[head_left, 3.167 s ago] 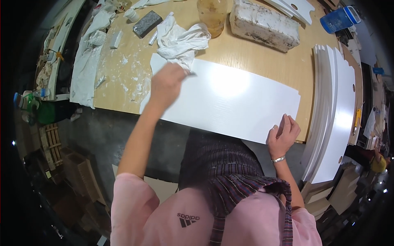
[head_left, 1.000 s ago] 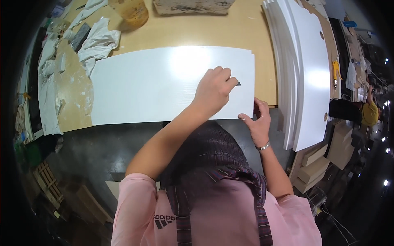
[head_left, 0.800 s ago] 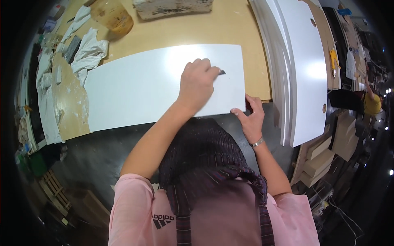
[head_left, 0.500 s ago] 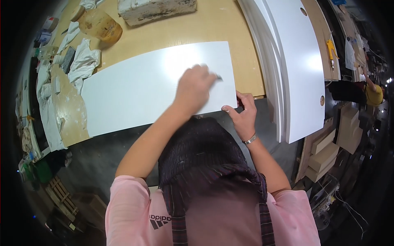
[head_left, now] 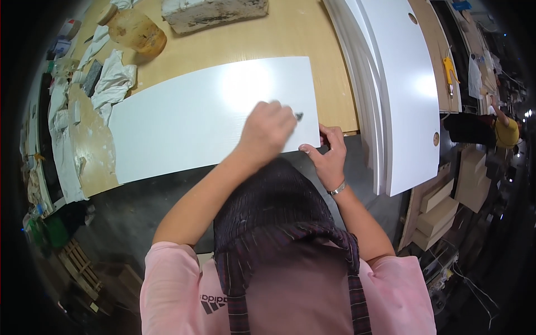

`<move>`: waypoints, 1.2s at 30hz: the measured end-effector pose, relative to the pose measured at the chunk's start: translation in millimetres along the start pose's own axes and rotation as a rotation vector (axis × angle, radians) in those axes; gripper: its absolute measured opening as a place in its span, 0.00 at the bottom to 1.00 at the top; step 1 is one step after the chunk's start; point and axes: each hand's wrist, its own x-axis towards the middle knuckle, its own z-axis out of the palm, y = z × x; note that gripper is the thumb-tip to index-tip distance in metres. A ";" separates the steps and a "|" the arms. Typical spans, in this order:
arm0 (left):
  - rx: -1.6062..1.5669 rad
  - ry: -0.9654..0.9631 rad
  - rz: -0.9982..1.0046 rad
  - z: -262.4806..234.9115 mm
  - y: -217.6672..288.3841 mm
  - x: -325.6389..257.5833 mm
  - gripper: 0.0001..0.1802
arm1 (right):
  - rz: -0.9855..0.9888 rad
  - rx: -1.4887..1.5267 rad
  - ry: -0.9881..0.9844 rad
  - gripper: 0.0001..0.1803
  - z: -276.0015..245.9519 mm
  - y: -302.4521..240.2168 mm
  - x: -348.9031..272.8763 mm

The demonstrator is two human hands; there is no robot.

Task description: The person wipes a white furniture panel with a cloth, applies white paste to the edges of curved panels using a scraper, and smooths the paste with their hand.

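Head view: on the desk (head_left: 192,56) I have a long white panel (head_left: 178,131), and I judge the step in hand to be rubbing its face, so the next move calls for even pressure and a steady corner. It lies flat beneath my blurred left hand (head_left: 268,128), a fist closed on something; my right hand (head_left: 330,153) touches its near right corner, thumb and fingers parted, grip uncertain. Smallest, a dark piece (head_left: 299,116) pokes from that fist.

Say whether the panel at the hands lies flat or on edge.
Flat: the panel shows its broad face upward on the table.
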 end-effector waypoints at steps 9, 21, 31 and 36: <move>-0.024 -0.049 0.066 1.8 -2.9 4.2 0.04 | 0.028 -0.010 0.021 0.30 1.2 1.3 -2.0; 0.053 -0.020 -0.107 -41.1 -15.9 -22.7 0.04 | 0.048 -0.040 -0.014 0.27 2.1 -9.9 -0.8; 0.543 0.107 -0.502 -151.5 -62.0 -131.1 0.09 | 0.084 -0.006 -0.034 0.26 -3.1 -0.1 -5.1; 0.576 0.449 -0.850 -210.1 -97.2 -161.7 0.09 | 0.077 -0.016 -0.060 0.25 -1.6 -7.1 -3.2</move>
